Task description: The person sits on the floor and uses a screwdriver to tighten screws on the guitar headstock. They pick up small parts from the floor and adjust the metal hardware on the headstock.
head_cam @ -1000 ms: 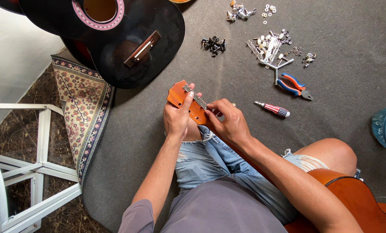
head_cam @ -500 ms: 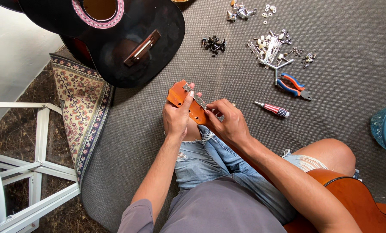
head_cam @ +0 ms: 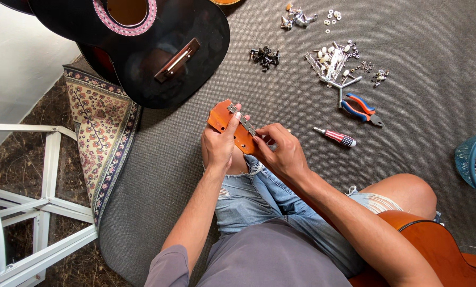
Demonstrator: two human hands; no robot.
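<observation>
head view | worn on head | faces straight down | near, arm's length | floor and lap

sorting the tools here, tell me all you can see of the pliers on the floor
The pliers lie flat on the dark grey carpet, clear of both hands. Handles are coated red and blue, spread slightly apart; the short metal jaws point down-right. They sit just below a scatter of small metal parts and up-right of a small screwdriver. Nothing visibly touches them.

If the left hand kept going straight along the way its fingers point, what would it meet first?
The left hand points up and slightly right along the orange headstock it grips. Past that lies bare grey carpet, then probably the black screw pile, though depth is unclear.
</observation>
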